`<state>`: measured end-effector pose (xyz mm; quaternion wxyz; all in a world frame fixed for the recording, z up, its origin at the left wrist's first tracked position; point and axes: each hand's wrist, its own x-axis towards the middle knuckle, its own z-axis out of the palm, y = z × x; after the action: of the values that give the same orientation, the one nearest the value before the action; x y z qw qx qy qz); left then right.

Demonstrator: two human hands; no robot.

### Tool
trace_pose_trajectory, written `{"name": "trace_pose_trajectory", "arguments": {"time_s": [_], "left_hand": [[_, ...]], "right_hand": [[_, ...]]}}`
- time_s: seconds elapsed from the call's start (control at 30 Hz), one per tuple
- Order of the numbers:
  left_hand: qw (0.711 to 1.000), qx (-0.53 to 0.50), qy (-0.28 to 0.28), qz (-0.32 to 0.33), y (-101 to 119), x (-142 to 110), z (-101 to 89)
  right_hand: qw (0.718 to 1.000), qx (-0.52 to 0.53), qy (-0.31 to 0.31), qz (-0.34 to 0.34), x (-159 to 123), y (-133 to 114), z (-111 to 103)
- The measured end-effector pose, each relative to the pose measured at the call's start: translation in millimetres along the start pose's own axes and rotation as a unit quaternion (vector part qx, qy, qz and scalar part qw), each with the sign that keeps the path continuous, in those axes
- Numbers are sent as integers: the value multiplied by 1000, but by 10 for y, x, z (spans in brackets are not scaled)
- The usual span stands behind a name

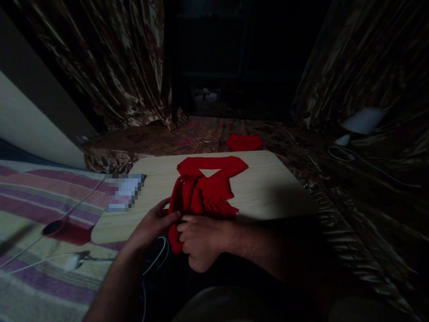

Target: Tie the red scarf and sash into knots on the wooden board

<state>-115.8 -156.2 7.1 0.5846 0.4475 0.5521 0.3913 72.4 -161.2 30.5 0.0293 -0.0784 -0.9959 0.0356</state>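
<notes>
both hands work at the near left part of a red scarf, which lies folded on a pale wooden table. the left hand grips the scarf's near left edge, its thumb on top and its fingers partly hidden behind the cloth. the right hand is curled closed on the same bunched part, just to the right of the left thumb, and the cloth hangs down between the two. on the far side the scarf runs across as a flat band, then turns in at both corners and crosses over itself, leaving a triangle of bare wood showing. a fringe spreads at its near right, close to the right wrist. beyond the table's far edge lies another red cloth. a pixelated flat object sits on the table's left side. farther left, a striped bedspread carries a dark red cylinder and a white plug. at the far right stands a small lamp, with dark patterned curtains behind
</notes>
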Motion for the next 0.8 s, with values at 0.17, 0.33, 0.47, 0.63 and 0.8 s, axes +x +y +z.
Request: {"name": "trace_pose_trajectory", "arguments": {"time_s": [0.17,0.33,0.47,0.63,0.8], "left_hand": [[987,-86,99,96,-48,37,-17],[941,-154,200,224,-63,-76,-232],[936,-167,180,253,-52,-124,-266],[916,-252,167,265,27,-179,-230],[862,-323,215,326,280,-350,-428]], "right_hand": [[999,11,47,13,-153,-25,91],[989,91,90,71,-346,78,185],[978,135,139,80,-397,82,219],[954,154,236,105,-378,121,253],[890,128,317,303,-442,415,242]]}}
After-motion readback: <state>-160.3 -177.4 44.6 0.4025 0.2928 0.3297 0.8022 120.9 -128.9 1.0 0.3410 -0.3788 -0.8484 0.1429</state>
